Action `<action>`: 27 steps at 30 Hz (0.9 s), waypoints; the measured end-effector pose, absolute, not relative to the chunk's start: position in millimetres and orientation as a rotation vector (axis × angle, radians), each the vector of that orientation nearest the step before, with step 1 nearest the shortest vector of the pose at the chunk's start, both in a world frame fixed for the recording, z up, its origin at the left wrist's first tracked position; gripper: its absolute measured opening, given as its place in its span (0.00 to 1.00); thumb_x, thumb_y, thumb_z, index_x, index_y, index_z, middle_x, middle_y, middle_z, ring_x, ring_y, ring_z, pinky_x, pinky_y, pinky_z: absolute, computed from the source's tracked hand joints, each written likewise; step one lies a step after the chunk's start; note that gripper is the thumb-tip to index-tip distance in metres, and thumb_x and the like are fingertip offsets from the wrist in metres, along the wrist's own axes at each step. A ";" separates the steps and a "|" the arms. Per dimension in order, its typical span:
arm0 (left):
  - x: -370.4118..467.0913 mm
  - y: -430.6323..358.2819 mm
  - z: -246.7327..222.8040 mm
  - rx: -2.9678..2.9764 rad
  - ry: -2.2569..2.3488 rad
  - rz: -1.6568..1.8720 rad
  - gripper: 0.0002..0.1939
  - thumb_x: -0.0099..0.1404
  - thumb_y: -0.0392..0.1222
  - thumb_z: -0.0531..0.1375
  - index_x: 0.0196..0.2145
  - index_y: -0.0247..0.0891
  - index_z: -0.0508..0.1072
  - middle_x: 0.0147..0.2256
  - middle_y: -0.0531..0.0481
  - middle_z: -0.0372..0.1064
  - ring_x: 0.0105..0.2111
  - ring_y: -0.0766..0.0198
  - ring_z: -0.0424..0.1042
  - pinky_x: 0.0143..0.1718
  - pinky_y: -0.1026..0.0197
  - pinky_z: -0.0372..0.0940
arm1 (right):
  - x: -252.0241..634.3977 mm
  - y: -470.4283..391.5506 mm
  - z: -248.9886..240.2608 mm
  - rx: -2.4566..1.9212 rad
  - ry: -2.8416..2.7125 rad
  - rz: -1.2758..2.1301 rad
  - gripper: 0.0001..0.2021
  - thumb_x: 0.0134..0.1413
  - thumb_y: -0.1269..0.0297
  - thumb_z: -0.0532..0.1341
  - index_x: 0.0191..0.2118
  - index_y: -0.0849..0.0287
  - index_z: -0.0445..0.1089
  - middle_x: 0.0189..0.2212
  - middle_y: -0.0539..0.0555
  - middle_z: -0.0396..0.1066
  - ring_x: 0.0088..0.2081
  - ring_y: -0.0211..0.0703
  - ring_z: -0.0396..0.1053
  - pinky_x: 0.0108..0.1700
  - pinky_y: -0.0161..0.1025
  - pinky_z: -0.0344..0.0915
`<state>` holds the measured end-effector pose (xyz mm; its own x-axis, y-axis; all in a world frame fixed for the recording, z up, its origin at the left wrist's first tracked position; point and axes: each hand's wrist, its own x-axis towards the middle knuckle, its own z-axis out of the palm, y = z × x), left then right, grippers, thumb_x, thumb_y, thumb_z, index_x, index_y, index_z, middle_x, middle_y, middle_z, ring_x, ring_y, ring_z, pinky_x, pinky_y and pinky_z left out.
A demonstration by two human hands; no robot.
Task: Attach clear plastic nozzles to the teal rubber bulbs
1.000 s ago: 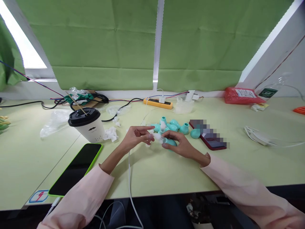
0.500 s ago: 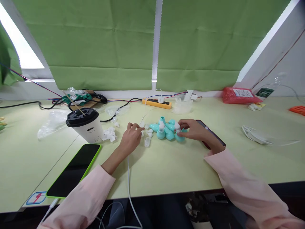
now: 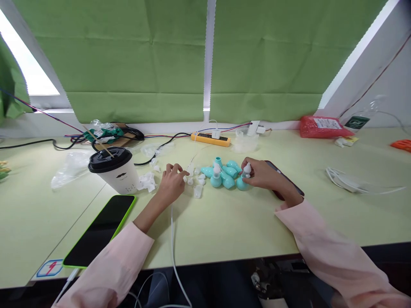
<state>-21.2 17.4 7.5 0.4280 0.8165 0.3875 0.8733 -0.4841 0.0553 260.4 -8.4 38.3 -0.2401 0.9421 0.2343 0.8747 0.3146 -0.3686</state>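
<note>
A cluster of teal bulb-shaped parts (image 3: 226,173) lies mid-table. My right hand (image 3: 261,174) grips the white cap of one upright teal bulb (image 3: 242,183) at the cluster's right end. My left hand (image 3: 171,182) rests on the table among several small white plastic caps (image 3: 195,182), fingertips pinching at one; what it holds is too small to tell. Another teal bulb with a white cap (image 3: 216,177) stands upright between my hands.
A paper coffee cup with a black lid (image 3: 112,169) stands left, a green-cased phone (image 3: 99,229) nearer me. A red-cased phone (image 3: 285,184) lies under my right wrist. A yellow power strip (image 3: 212,137), cables, plastic bags and a red packet (image 3: 324,127) line the back.
My hands separated from a joint hold in front of me. The right hand carried the capped teal bulb to the cluster and set it upright; the left hand moved to the white caps.
</note>
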 end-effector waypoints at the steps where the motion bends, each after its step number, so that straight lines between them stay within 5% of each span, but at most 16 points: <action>1: -22.7 17.9 9.4 -2.533 -1.499 -0.583 0.15 0.54 0.31 0.48 0.35 0.39 0.71 0.36 0.44 0.59 0.38 0.55 0.53 0.36 0.55 0.58 | 260.3 -8.3 38.7 -1.629 -2.176 0.218 0.10 0.36 0.68 0.57 0.30 0.58 0.59 0.22 0.48 0.66 0.21 0.35 0.61 0.21 0.31 0.56; 9: -20.9 13.2 3.1 -2.750 -1.367 -0.489 0.10 0.54 0.39 0.54 0.34 0.44 0.71 0.38 0.46 0.55 0.39 0.56 0.51 0.37 0.53 0.55 | 255.1 -12.3 46.0 -1.651 -2.109 0.243 0.15 0.35 0.62 0.61 0.34 0.57 0.61 0.25 0.49 0.69 0.22 0.36 0.63 0.22 0.31 0.58; 14: -16.3 13.9 -0.9 -2.770 -1.378 -0.429 0.09 0.55 0.41 0.54 0.34 0.45 0.71 0.39 0.47 0.54 0.39 0.57 0.51 0.37 0.53 0.54 | 244.6 -19.1 46.9 -1.529 -1.914 -0.239 0.18 0.34 0.51 0.60 0.33 0.57 0.64 0.25 0.51 0.70 0.24 0.39 0.65 0.24 0.35 0.59; 19: -12.6 14.6 -1.5 -2.762 -1.380 -0.442 0.07 0.55 0.42 0.55 0.29 0.41 0.72 0.39 0.46 0.55 0.39 0.57 0.51 0.37 0.54 0.54 | 210.6 -37.9 25.7 -0.870 -1.858 -0.595 0.12 0.41 0.61 0.60 0.34 0.60 0.64 0.28 0.56 0.68 0.31 0.43 0.65 0.32 0.39 0.63; 22: -11.8 13.7 -0.9 -2.738 -1.359 -0.447 0.08 0.56 0.41 0.54 0.27 0.38 0.72 0.38 0.46 0.57 0.39 0.56 0.52 0.38 0.54 0.55 | 180.2 -52.3 10.6 -0.699 -2.224 -0.454 0.13 0.47 0.66 0.55 0.42 0.60 0.62 0.38 0.57 0.66 0.40 0.44 0.63 0.36 0.39 0.63; 27: -15.8 13.7 6.7 -2.693 -1.379 -0.524 0.08 0.55 0.40 0.54 0.26 0.35 0.72 0.35 0.44 0.61 0.38 0.56 0.55 0.36 0.54 0.56 | 155.9 -56.7 -7.3 -0.904 -2.579 -0.256 0.22 0.51 0.62 0.50 0.53 0.63 0.52 0.54 0.62 0.48 0.54 0.54 0.45 0.49 0.50 0.55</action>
<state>-15.8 13.7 6.7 0.5392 0.7745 0.3309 0.7987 -0.5948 0.0907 155.9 -56.7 -7.3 -0.7140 0.5587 0.4219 0.6306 0.7750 0.0410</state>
